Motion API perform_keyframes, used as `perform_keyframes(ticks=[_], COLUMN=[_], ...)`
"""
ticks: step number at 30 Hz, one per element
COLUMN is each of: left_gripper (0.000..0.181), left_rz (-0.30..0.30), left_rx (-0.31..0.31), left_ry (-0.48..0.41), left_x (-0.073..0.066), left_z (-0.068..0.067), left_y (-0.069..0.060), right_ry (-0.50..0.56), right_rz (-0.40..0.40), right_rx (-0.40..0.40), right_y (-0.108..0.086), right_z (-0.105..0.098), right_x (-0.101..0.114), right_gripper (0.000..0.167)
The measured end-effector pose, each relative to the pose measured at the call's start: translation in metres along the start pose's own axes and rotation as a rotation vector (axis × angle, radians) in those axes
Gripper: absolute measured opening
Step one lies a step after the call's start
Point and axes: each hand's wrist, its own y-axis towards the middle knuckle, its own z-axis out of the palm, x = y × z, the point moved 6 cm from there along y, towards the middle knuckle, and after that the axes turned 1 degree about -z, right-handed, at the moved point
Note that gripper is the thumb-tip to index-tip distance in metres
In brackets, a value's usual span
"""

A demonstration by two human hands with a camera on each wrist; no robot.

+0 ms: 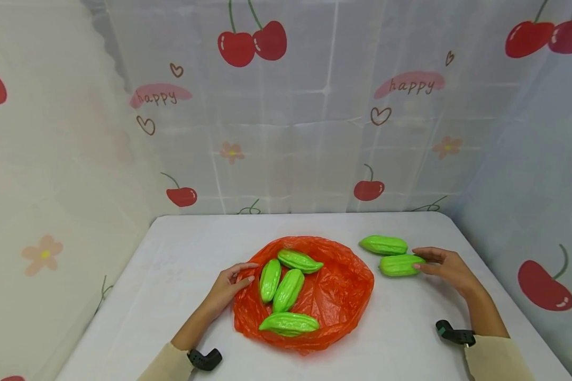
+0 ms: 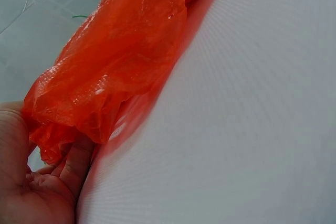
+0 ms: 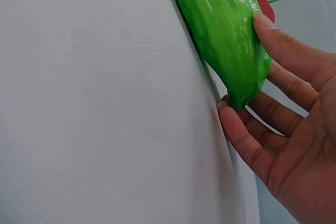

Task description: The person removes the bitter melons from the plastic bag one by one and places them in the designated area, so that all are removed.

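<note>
My left hand [image 1: 225, 289] is at the left rim of a crumpled red plastic bag [image 1: 335, 296], spread open on the white table. In the left wrist view the bag's edge [image 2: 105, 77] lies between thumb and fingers. Inside the bag are several light-green bitter melons [image 1: 288, 291]. To the right of the bag, my right hand [image 1: 447, 266] holds the right end of a bitter melon [image 1: 399, 265], thumb on the near side and fingers on the far side. The right wrist view shows this melon's tapered tip [image 3: 236, 72] against the fingers, lying on the table.
Just behind the held melon lies another bitter melon [image 1: 383, 245], close beside it. White table surface [image 1: 190, 248] surrounds the bag. A curtain [image 1: 295, 106] printed with cherries hangs behind the table and along both sides.
</note>
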Motion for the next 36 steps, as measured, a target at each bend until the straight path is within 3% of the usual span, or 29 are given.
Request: perform_keyframes(ticks=[18, 22, 27, 36], left_gripper=[0.035, 0.035, 0.035, 0.035], left_rz=[0.005, 0.009, 0.011, 0.005], left_rx=[-0.004, -0.009, -0.012, -0.014], left_ry=[-0.015, -0.014, -0.019, -0.021], left_x=[-0.001, -0.002, -0.001, -0.002], left_z=[0.000, 0.000, 0.000, 0.001], left_y=[0.001, 0.001, 0.000, -0.001], right_ry=[-0.088, -0.149, -0.207, -0.211], right_rz=[-0.004, -0.003, -0.018, -0.070], right_rx=[0.017, 0.026, -0.004, -0.037], right_y=[0.001, -0.001, -0.004, -0.008], right_z=[-0.004, -0.007, -0.014, -0.021], right_x=[0.013, 0.020, 0.033, 0.070], right_gripper=[0.064, 0.064, 0.062, 0.058])
